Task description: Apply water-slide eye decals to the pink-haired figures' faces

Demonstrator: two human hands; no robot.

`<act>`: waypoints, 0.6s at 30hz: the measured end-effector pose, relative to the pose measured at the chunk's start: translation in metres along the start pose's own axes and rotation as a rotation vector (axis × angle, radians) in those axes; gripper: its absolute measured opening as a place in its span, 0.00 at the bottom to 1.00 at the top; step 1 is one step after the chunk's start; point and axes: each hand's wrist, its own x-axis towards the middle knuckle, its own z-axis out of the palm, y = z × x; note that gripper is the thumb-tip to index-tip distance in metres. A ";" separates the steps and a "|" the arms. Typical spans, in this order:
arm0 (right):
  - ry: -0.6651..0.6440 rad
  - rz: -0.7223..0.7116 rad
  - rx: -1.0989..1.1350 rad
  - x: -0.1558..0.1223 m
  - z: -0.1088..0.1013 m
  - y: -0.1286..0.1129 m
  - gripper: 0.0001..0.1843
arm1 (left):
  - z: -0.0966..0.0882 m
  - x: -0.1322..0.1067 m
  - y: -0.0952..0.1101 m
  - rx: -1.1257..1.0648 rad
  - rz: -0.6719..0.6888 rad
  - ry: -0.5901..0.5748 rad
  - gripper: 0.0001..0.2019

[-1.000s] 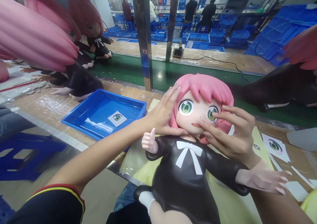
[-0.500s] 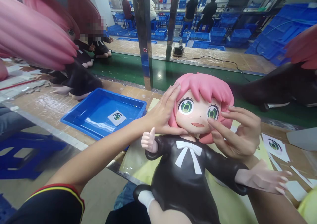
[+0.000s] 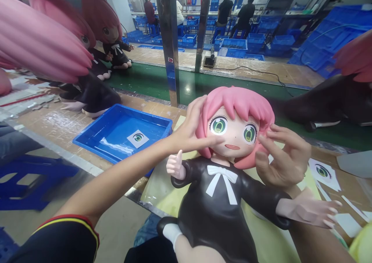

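Lying on a yellow mat at the bench edge, the glossy pink-haired doll wears a smooth black dress. Just left sits a shiny blue tray holding an eye decal. The left hand lies flat, fingers spread, on the doll's cheek and hair; the right hand is loosely curled, fingertips at the hair, gripping nothing.

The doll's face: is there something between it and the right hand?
Nothing visible. The right hand hovers open beside the doll's cheek, with only pink hair next to its fingertips. The left hand rests flat against the other side of the head.
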 end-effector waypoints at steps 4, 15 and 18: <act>0.005 0.238 0.036 -0.004 0.002 -0.006 0.32 | 0.001 0.013 0.024 -0.155 -0.346 0.051 0.53; 0.017 0.268 0.087 -0.007 0.005 -0.008 0.30 | 0.012 0.032 0.045 0.078 -0.474 0.044 0.62; 0.026 0.264 0.079 -0.006 0.005 -0.009 0.31 | 0.013 0.033 0.042 0.077 -0.486 0.058 0.64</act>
